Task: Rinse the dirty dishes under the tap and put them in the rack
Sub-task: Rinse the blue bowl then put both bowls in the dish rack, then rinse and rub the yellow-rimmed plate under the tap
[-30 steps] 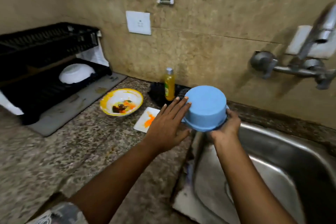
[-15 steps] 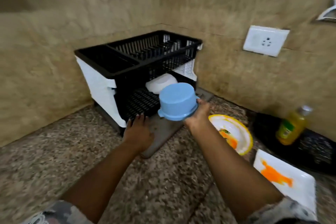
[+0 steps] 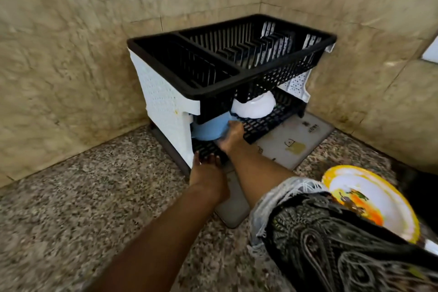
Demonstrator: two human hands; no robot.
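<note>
A two-tier black and white dish rack (image 3: 237, 83) stands in the wall corner. My right hand (image 3: 231, 136) reaches into its lower tier and grips a blue bowl (image 3: 209, 129), upside down at the tier's left end, partly hidden by the upper basket. A white bowl (image 3: 254, 106) lies overturned to its right on the same tier. My left hand (image 3: 206, 169) rests on the front edge of the lower tier, fingers spread and holding nothing. A yellow-rimmed plate (image 3: 369, 199) smeared with orange food sits on the counter at the right.
A grey drain mat (image 3: 291, 142) lies under and in front of the rack. The granite counter (image 3: 94, 197) stretches left and toward me. Tiled walls close in behind and left of the rack. The upper basket holds nothing I can see.
The view has swung left from the sink to the rack. My right hand carried the blue bowl into the lower tier. My left hand moved onto the tier's front edge.
</note>
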